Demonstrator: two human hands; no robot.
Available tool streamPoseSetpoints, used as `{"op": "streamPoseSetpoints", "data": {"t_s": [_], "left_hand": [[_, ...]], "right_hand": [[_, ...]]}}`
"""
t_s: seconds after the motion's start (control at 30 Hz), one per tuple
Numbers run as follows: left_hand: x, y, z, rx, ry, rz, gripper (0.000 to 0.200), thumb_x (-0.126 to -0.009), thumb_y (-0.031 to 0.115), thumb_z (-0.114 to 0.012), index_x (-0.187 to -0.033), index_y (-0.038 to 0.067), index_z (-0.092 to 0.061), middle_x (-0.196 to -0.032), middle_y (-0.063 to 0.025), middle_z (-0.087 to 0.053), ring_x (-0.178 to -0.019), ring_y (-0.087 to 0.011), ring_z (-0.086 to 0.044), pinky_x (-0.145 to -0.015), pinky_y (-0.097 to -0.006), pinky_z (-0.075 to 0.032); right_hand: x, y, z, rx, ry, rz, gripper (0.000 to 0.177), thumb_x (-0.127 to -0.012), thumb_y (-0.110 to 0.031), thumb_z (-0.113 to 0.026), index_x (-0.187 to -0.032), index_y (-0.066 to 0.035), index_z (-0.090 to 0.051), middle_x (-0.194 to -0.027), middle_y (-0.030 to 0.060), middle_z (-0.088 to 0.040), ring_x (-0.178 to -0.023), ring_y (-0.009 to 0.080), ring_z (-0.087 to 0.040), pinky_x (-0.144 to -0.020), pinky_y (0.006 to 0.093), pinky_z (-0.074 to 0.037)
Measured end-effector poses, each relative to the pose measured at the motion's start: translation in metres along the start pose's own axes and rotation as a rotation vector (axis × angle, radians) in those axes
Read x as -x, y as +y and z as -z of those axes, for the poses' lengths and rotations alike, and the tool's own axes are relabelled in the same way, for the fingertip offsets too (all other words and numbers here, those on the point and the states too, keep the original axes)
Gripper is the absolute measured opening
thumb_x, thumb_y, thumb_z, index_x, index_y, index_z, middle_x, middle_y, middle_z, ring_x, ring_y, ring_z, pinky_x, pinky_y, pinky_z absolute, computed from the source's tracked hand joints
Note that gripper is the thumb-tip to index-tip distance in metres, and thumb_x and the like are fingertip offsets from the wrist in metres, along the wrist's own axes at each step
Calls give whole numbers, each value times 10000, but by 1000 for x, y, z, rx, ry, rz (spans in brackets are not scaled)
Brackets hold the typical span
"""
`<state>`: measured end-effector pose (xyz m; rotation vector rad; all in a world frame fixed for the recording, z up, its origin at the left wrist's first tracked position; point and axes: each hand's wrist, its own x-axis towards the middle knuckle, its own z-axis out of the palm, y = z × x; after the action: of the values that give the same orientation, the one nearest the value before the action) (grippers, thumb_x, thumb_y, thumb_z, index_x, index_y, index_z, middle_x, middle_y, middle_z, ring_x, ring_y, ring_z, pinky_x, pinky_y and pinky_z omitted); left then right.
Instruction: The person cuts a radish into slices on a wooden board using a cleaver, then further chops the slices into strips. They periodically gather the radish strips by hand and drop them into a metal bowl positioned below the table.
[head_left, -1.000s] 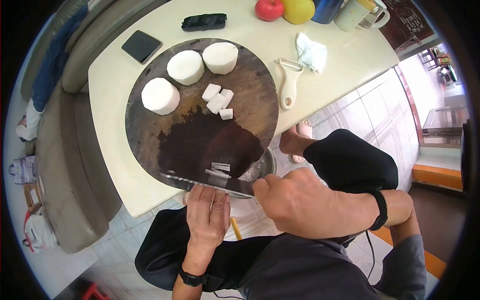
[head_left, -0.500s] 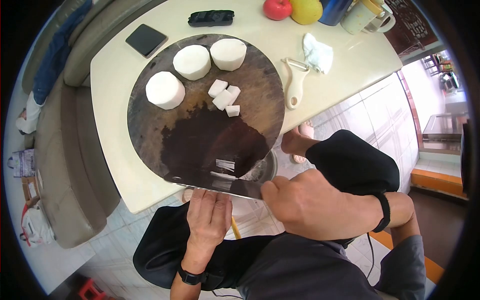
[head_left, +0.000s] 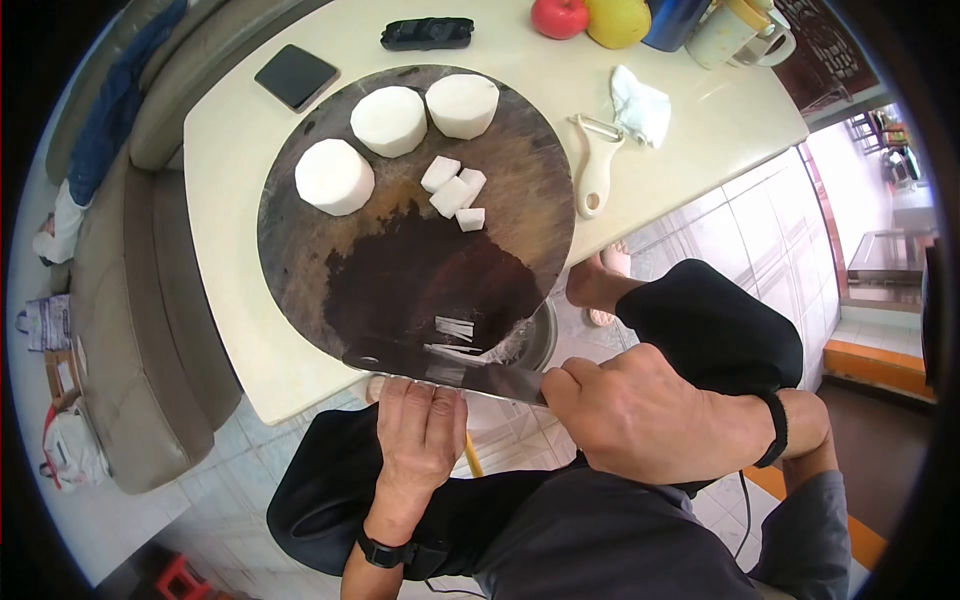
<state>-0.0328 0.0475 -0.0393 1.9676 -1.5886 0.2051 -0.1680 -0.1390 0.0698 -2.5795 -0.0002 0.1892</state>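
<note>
My right hand is wrapped round the handle of a cleaver, whose dark blade lies across the near edge of a round cutting board. Close against the blade, on my side, my left hand has its fingers bent and pressed together; whatever lies under them is hidden. Just beyond the blade are thin white strips, partly covered by it. Several small white chunks sit mid-board. Farther back stand three thick white cylinders, at left, middle and right, resembling peeled radish.
On the cream table are a phone, a black case, a peeler, a crumpled tissue, fruit and mugs. A metal basin shows below the board; a sofa is at left.
My right hand and the cleaver have shifted slightly to the right. My left hand stays pressed near the blade. The chunks and cylinders keep their places on the board.
</note>
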Motion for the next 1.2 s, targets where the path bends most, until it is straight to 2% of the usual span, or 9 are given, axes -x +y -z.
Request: {"op": "streamPoseSetpoints", "data": {"t_s": [0.3,0.5,0.57,0.63,0.7,0.77,0.83,1.1,1.2], "left_hand": [[-3,0,0,11,34,-20,207,-689,-57,-728,-882,-72,-656,-937,-188,-618,-909,-393,-617,-806,-476,-527],[-17,6,10,211,130,167,232,-773,-42,-701,-1000,-74,-661,-1057,-181,-644,-958,-333,-638,-862,-399,-521],[-22,14,19,470,230,587,197,-885,-33,-627,-1081,-41,-655,-1104,-159,-648,-1000,-257,-640,-903,-350,-507],[-18,10,17,609,335,657,197,-951,45,-595,-1123,-38,-643,-1142,-119,-649,-1029,-210,-636,-917,-337,-511],[-19,17,18,1365,475,999,261,-995,143,-559,-1178,-31,-622,-1166,-100,-645,-1047,-211,-637,-907,-329,-525],[-13,20,13,1559,437,1009,344,-1024,247,-505,-1239,-11,-575,-1203,-98,-631,-1109,-213,-609,-940,-349,-508],[-9,26,11,2210,379,996,319,-1031,247,-488,-1259,29,-534,-1283,-110,-584,-1167,-241,-581,-1007,-402,-467],[8,41,-6,2041,357,1071,308,-1018,189,-497,-1260,0,-519,-1212,-117,-610,-1156,-257,-584,-1009,-430,-470],[9,49,-8,1928,541,1218,329,-1005,155,-515,-1277,-30,-498,-1228,-161,-590,-1145,-292,-591,-1026,-462,-470]], "right_hand": [[-13,-2,-8,27,61,3,181,-675,-41,-662,-799,46,-562,-669,174,-619,-582,313,-657,-482,396,-494],[-5,14,-12,-121,72,-147,136,-726,-38,-630,-838,20,-577,-672,203,-615,-630,390,-641,-576,455,-508],[-2,16,-6,-234,158,-133,106,-820,-71,-604,-827,33,-588,-667,228,-604,-643,401,-633,-579,452,-497],[-1,14,2,-534,175,-201,192,-885,-122,-586,-814,55,-602,-666,256,-592,-619,414,-598,-571,445,-487],[1,12,9,-643,95,-255,249,-922,-160,-578,-799,54,-608,-632,196,-610,-517,313,-583,-517,378,-478],[2,10,9,-975,-43,-343,279,-949,-174,-560,-771,37,-601,-607,87,-604,-466,166,-553,-468,299,-454],[4,13,-8,-1054,-45,-265,304,-966,-187,-550,-753,26,-594,-605,20,-585,-471,72,-537,-441,247,-430],[35,1,-26,-1030,-12,-348,273,-970,-156,-544,-761,16,-574,-605,14,-579,-476,61,-508,-450,247,-394],[47,-6,-23,-872,46,-381,236,-947,-132,-562,-760,12,-579,-606,74,-602,-464,150,-550,-460,302,-425]]}}
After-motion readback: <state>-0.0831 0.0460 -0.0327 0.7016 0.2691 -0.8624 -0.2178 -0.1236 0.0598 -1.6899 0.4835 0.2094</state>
